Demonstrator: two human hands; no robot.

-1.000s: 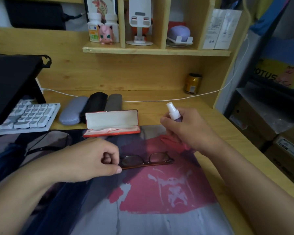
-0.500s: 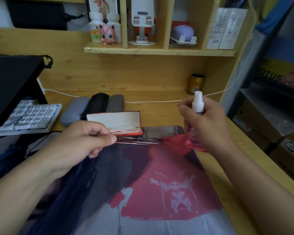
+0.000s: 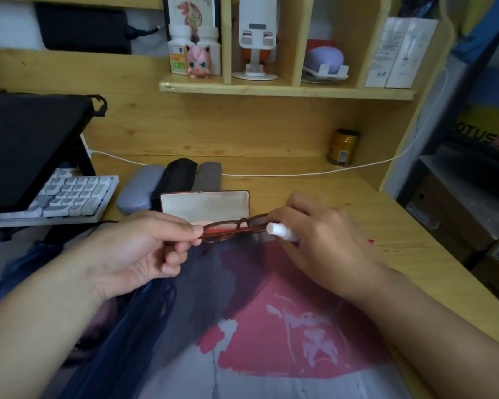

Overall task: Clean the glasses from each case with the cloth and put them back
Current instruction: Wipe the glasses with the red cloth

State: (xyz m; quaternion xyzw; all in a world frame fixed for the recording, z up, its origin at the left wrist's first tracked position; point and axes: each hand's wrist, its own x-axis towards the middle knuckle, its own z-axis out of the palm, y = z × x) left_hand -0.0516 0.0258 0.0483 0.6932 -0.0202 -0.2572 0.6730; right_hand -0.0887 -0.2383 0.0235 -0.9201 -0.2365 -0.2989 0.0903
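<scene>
Head view, looking down over a wooden desk [image 3: 343,197]: two bare hands are raised above a red and grey desk mat [image 3: 271,326]. A pair of brown-framed glasses [image 3: 232,227] is held between the hands, above the mat. The left hand [image 3: 144,251] is turned palm up; one end of the frame is pinched between its thumb and forefinger, while the other fingers are curled loosely beneath. The right hand [image 3: 320,237] is wrapped around a small spray bottle [image 3: 281,231], whose white nozzle is pointed toward the left hand and sits touching or just beside the far end of the glasses. A sliver of red cloth [image 3: 370,242] is seen just beyond the right hand, mostly hidden by it. Directly behind the glasses, between the two hands and farther from the person, a red case [image 3: 205,203] lies open with its pale lining showing. Behind that, beyond the left hand, three closed cases are lined up side by side: a blue-grey case [image 3: 140,187], a black case [image 3: 179,177] and a grey case [image 3: 209,175]. Farther to the left of the left hand a keyboard [image 3: 67,197] is seen. A white cable [image 3: 300,174] is run across the desk behind the right hand.
</scene>
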